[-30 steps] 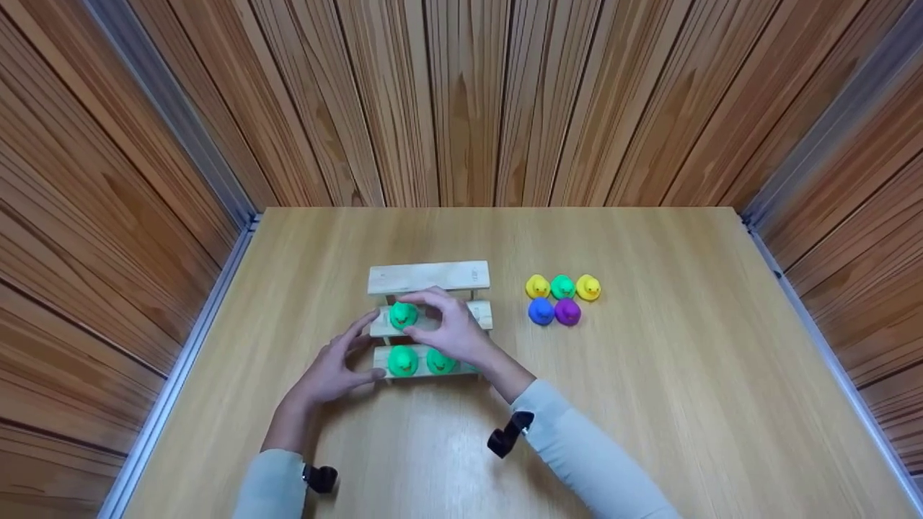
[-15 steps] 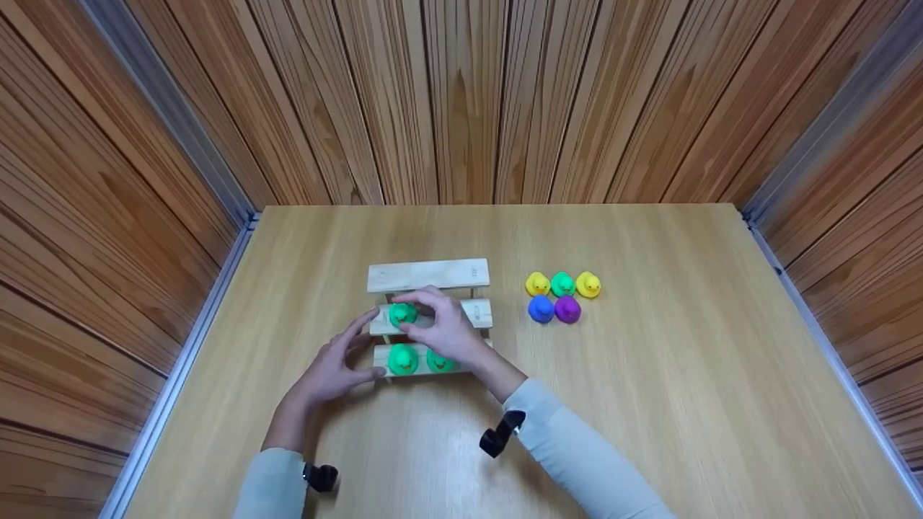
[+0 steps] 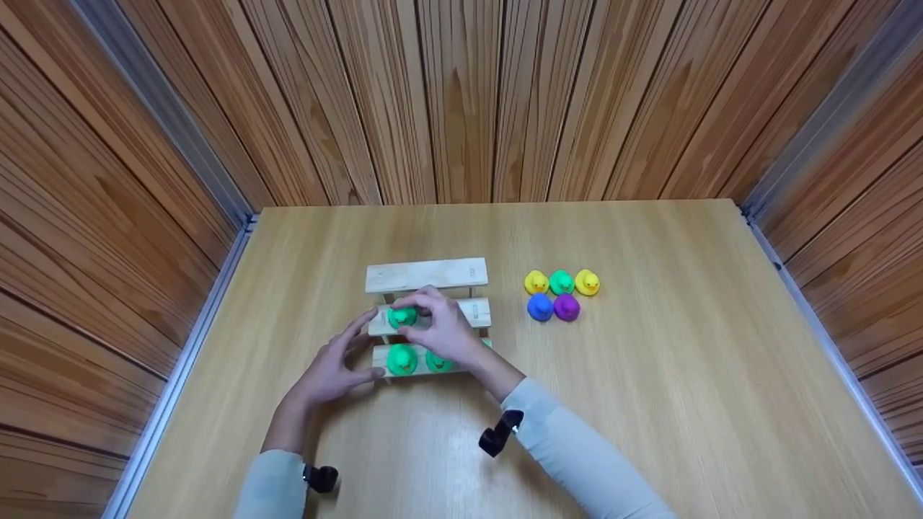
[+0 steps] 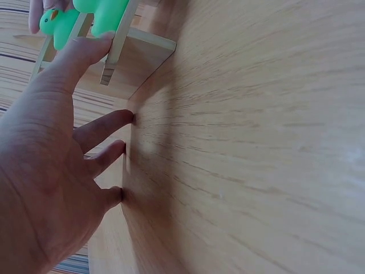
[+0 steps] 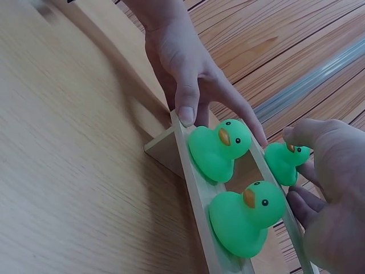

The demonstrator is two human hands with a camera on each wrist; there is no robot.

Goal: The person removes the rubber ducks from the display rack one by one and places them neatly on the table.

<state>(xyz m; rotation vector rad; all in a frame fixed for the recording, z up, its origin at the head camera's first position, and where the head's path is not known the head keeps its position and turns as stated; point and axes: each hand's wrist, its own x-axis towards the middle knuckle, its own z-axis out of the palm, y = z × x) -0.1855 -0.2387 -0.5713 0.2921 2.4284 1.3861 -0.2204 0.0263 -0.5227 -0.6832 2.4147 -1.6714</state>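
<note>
A three-step wooden stand [image 3: 427, 274] is on the table, left of centre. My right hand [image 3: 447, 331] reaches over it and pinches a green rubber duck [image 3: 401, 318] between thumb and fingers at the left end of the middle step. On the front step sit two more ducks, a left green duck [image 5: 219, 151] and another green duck [image 5: 242, 222] beside it, partly covered by my right hand in the head view. My left hand [image 3: 333, 366] is spread at the stand's left end. Its thumb [image 4: 85, 50] touches the front step, and other fingertips rest on the table.
Right of the stand, several loose rubber ducks form two rows: a yellow duck [image 3: 536, 282], a green duck [image 3: 562, 282] and another yellow duck [image 3: 587, 282] behind, a blue duck [image 3: 540, 307] and a purple duck [image 3: 567, 307] in front. Wood-panelled walls [image 3: 461, 101] enclose the table.
My right hand has shifted slightly left and down with the green duck on the middle step. The left hand stays in place at the stand. The head view has tilted slightly.
</note>
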